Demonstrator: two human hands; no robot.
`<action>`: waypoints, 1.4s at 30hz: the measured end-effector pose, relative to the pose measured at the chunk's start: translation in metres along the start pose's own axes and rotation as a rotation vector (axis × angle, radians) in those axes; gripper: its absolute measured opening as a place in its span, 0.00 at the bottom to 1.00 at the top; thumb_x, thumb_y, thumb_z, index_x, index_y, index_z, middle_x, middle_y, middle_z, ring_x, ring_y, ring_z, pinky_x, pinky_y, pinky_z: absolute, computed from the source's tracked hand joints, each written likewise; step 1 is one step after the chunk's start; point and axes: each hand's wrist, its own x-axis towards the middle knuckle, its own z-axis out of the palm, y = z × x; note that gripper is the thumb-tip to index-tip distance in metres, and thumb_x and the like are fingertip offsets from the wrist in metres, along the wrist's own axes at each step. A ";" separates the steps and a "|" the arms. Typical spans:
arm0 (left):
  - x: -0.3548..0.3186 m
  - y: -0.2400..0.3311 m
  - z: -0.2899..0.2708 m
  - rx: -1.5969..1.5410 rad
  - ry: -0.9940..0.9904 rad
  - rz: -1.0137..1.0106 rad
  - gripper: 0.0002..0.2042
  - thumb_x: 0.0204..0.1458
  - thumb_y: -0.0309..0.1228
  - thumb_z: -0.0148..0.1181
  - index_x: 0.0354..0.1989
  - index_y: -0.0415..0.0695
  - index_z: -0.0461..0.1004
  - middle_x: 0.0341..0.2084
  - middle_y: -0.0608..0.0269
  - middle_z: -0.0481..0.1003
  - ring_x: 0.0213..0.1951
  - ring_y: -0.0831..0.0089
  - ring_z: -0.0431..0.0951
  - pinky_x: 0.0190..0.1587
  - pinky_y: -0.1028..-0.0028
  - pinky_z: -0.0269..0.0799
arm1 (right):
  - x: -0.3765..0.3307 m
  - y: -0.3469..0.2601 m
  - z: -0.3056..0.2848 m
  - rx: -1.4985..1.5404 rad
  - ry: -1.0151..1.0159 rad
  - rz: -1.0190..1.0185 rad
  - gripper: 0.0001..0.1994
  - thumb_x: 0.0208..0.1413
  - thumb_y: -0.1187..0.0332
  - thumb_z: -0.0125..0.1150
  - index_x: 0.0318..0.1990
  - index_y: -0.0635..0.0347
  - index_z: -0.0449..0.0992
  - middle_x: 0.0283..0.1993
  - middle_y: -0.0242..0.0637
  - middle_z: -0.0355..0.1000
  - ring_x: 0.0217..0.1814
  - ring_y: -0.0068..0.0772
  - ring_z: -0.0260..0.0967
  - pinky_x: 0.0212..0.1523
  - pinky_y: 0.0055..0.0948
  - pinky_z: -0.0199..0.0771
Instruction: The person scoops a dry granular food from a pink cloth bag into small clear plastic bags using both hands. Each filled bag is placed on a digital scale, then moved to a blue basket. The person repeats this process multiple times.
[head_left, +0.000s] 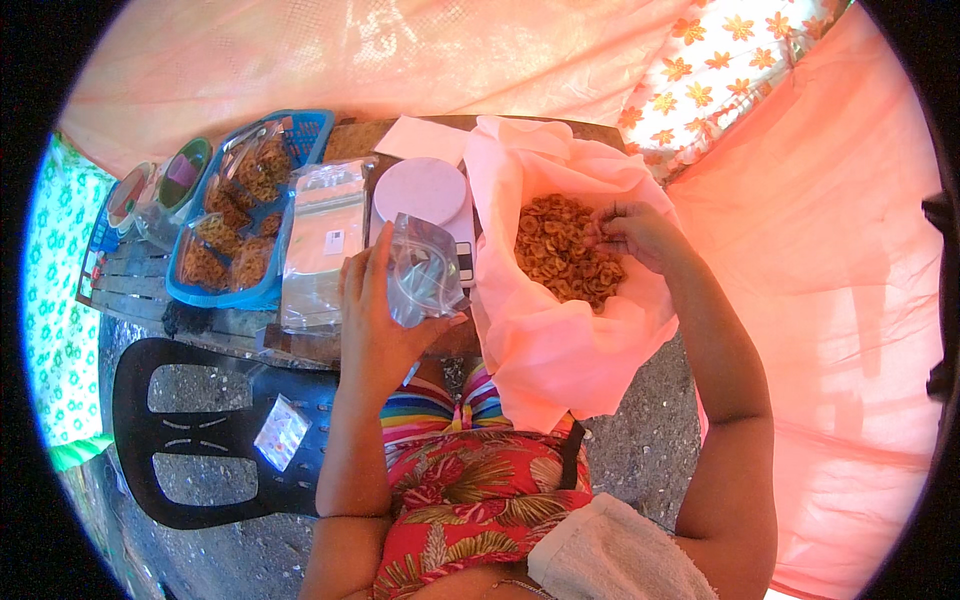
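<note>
My left hand [382,312] holds a clear plastic pouch [424,270], thumb on one side and fingers on the other. The pouch seems empty, and its mouth stands apart at the top. My right hand [634,236] reaches over the pile of brown crispy chips [562,250], fingertips pinched together on a few of them. The chips lie in a container lined with pink cloth [540,355], which hides the container's walls. Behind the pouch, partly covered by it, stands a white kitchen scale [420,190] with a round plate.
Left of the scale lies a stack of flat clear pouches [325,250]. A blue basket [235,298] holds several filled bags [262,165]. Bowls [185,172] stand farther left on the wooden table [140,300]. A black plastic chair [215,515] with a small packet [283,432] is beside me.
</note>
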 end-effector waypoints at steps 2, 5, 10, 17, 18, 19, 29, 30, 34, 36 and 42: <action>0.000 0.000 0.001 -0.002 0.004 0.002 0.55 0.28 0.35 0.82 0.70 0.43 0.56 0.53 0.46 0.68 0.56 0.46 0.65 0.59 0.51 0.62 | -0.001 0.000 0.000 -0.003 -0.019 -0.016 0.10 0.55 0.81 0.56 0.44 0.68 0.77 0.42 0.42 0.75 0.44 0.36 0.77 0.45 0.29 0.82; -0.001 -0.001 0.001 0.010 0.019 0.013 0.55 0.28 0.35 0.82 0.70 0.43 0.56 0.52 0.46 0.68 0.55 0.46 0.65 0.59 0.51 0.62 | -0.003 0.000 -0.001 -0.027 -0.054 -0.042 0.11 0.54 0.81 0.58 0.45 0.65 0.78 0.43 0.39 0.76 0.47 0.35 0.76 0.49 0.30 0.81; -0.002 -0.001 0.001 0.021 0.028 0.033 0.55 0.28 0.34 0.82 0.70 0.43 0.55 0.52 0.47 0.68 0.56 0.46 0.65 0.59 0.49 0.61 | 0.001 -0.004 0.002 -0.328 0.001 -0.201 0.11 0.54 0.79 0.58 0.44 0.66 0.79 0.46 0.41 0.77 0.48 0.38 0.76 0.53 0.34 0.77; 0.001 0.002 0.011 0.033 -0.039 0.017 0.55 0.29 0.36 0.81 0.71 0.45 0.56 0.53 0.50 0.69 0.56 0.49 0.67 0.64 0.49 0.57 | 0.007 0.005 0.041 -1.156 0.067 -0.368 0.11 0.55 0.74 0.57 0.44 0.64 0.80 0.46 0.47 0.78 0.49 0.41 0.75 0.51 0.37 0.73; 0.001 0.003 0.013 0.051 -0.033 0.036 0.56 0.27 0.34 0.82 0.71 0.46 0.56 0.53 0.49 0.68 0.56 0.49 0.67 0.62 0.51 0.61 | 0.005 0.004 0.046 -1.060 0.105 -0.375 0.10 0.54 0.73 0.59 0.42 0.64 0.80 0.44 0.46 0.79 0.48 0.42 0.76 0.51 0.38 0.73; 0.001 0.004 0.013 0.069 -0.027 0.054 0.57 0.26 0.33 0.83 0.71 0.48 0.56 0.53 0.48 0.68 0.56 0.48 0.67 0.60 0.53 0.64 | 0.004 0.001 0.049 -0.963 0.142 -0.383 0.09 0.54 0.72 0.60 0.41 0.64 0.80 0.42 0.46 0.79 0.48 0.42 0.76 0.51 0.38 0.73; 0.003 0.012 0.011 0.056 -0.055 0.075 0.54 0.31 0.39 0.81 0.70 0.44 0.56 0.51 0.51 0.70 0.57 0.51 0.68 0.68 0.47 0.51 | 0.005 -0.023 0.009 -0.940 0.076 -0.382 0.09 0.50 0.72 0.65 0.39 0.61 0.80 0.39 0.39 0.78 0.43 0.34 0.76 0.41 0.32 0.75; 0.002 0.013 0.011 0.059 -0.062 0.073 0.54 0.31 0.39 0.81 0.70 0.44 0.56 0.50 0.51 0.70 0.57 0.51 0.68 0.68 0.47 0.51 | 0.008 -0.014 0.010 -0.961 0.012 -0.393 0.08 0.51 0.73 0.63 0.40 0.61 0.80 0.39 0.38 0.77 0.44 0.32 0.75 0.42 0.30 0.75; -0.001 0.015 0.012 0.069 -0.047 0.089 0.54 0.30 0.39 0.81 0.70 0.44 0.56 0.50 0.52 0.70 0.57 0.51 0.68 0.68 0.47 0.51 | 0.006 0.010 0.015 -1.401 -0.107 -0.530 0.11 0.50 0.70 0.62 0.41 0.62 0.80 0.39 0.45 0.78 0.42 0.42 0.77 0.43 0.38 0.76; -0.002 0.014 0.013 0.061 -0.053 0.073 0.54 0.30 0.39 0.81 0.70 0.43 0.57 0.49 0.52 0.70 0.57 0.51 0.68 0.68 0.47 0.51 | 0.002 0.017 0.025 -1.403 -0.143 -0.522 0.12 0.50 0.71 0.62 0.42 0.62 0.80 0.40 0.46 0.78 0.43 0.43 0.76 0.46 0.39 0.75; -0.004 0.013 0.015 0.046 -0.067 0.092 0.57 0.26 0.34 0.82 0.71 0.46 0.55 0.53 0.49 0.67 0.57 0.47 0.66 0.61 0.52 0.63 | 0.003 0.008 0.035 -1.073 -0.109 -0.293 0.09 0.52 0.70 0.62 0.38 0.63 0.81 0.40 0.45 0.79 0.44 0.42 0.76 0.49 0.38 0.74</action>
